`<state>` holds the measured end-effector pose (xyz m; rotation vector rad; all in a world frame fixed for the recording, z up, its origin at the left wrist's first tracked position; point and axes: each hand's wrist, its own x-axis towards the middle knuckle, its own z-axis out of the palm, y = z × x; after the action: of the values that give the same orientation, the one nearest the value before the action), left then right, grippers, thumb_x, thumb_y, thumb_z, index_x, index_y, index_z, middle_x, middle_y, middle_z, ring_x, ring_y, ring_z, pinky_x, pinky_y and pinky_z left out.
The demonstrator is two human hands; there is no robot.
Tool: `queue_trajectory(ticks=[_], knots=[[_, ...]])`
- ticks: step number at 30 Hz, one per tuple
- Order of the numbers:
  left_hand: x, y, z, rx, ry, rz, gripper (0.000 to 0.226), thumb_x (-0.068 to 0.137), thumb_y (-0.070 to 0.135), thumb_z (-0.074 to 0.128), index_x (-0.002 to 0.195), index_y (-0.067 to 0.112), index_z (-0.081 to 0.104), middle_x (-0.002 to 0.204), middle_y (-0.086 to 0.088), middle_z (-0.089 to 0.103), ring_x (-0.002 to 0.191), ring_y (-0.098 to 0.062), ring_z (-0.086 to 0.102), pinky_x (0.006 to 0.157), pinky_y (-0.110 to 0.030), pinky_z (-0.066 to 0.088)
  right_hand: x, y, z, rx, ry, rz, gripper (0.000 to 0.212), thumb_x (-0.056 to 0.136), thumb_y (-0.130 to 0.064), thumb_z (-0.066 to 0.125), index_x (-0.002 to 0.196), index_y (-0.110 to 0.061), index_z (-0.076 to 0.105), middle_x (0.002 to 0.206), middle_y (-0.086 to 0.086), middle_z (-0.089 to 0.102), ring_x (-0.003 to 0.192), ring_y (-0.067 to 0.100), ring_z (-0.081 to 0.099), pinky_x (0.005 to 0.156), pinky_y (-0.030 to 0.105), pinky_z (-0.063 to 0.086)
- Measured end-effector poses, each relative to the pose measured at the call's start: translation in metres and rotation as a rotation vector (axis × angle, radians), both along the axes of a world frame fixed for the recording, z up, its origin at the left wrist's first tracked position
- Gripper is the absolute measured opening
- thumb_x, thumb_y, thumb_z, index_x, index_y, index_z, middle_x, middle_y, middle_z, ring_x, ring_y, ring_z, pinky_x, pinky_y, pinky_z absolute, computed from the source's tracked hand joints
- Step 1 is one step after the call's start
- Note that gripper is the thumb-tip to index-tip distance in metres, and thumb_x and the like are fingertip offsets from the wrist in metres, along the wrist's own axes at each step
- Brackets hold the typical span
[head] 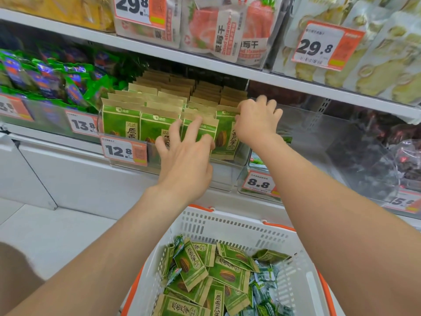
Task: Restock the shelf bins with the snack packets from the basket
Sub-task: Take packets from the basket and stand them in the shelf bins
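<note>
Green and tan sunflower-seed packets [120, 120] stand in rows in a clear shelf bin [227, 163] at mid height. My left hand [184, 156] reaches to the front row with fingers spread and straight, its fingertips against the front packets. My right hand [256, 120] curls its fingers over the top edge of the rightmost front packet [224, 135]. Below, a white basket [227, 224] with orange trim holds several loose packets of the same kind [227, 275] and some smaller green packets [265, 290].
Green and purple packets [45, 78] fill the bin to the left. A clear bin [341, 144] to the right shows mostly bare plastic, with dark red packets [405, 156] further right. Strawberry packets [216, 30] sit on the upper shelf. Price tags [124, 150] hang on the bin fronts.
</note>
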<state>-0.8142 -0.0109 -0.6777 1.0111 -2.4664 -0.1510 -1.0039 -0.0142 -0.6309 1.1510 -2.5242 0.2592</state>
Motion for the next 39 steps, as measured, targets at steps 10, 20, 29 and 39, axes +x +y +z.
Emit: queue_trajectory(ticks=[10, 20, 29, 39], knots=[[-0.009, 0.000, -0.008, -0.127, 0.115, 0.019, 0.043, 0.077, 0.010, 0.070, 0.116, 0.027, 0.064, 0.151, -0.006, 0.040, 0.138, -0.038, 0.031, 0.105, -0.057, 0.030, 0.005, 0.013, -0.014, -0.213, -0.018, 0.016, 0.040, 0.089, -0.024, 0.064, 0.127, -0.015, 0.054, 0.128, 0.013, 0.049, 0.114, 0.038, 0.051, 0.093, 0.048, 0.040], [-0.007, 0.011, -0.043, 0.127, -0.158, -0.245, 0.006, 0.093, 0.041, 0.058, 0.093, 0.035, 0.056, 0.081, 0.006, 0.065, 0.083, -0.027, 0.065, 0.065, -0.036, 0.050, 0.057, 0.129, -0.112, -0.638, 0.018, 0.618, 0.016, 0.088, -0.003, 0.055, 0.092, -0.007, 0.070, 0.085, 0.005, 0.064, 0.081, 0.030, 0.056, 0.072, 0.044, 0.040], [0.001, 0.035, -0.124, 0.385, -0.780, -0.465, 0.021, 0.101, 0.023, 0.049, 0.105, 0.021, 0.070, 0.109, -0.006, 0.069, 0.098, -0.030, 0.066, 0.087, -0.048, 0.058, 0.034, 0.192, -0.262, 0.281, -0.466, 0.364, 0.026, 0.096, -0.012, 0.052, 0.115, -0.015, 0.070, 0.111, 0.004, 0.071, 0.103, 0.024, 0.067, 0.087, 0.039, 0.056], [-0.006, 0.033, -0.153, 0.459, -0.908, -0.492, 0.024, 0.102, 0.016, 0.047, 0.108, 0.019, 0.070, 0.106, -0.004, 0.070, 0.099, -0.030, 0.067, 0.086, -0.046, 0.057, 0.040, 0.199, -0.341, 0.735, -0.458, 0.243, 0.045, 0.100, -0.020, 0.054, 0.145, -0.024, 0.052, 0.149, 0.018, 0.026, 0.138, 0.042, 0.035, 0.115, 0.055, 0.034]])
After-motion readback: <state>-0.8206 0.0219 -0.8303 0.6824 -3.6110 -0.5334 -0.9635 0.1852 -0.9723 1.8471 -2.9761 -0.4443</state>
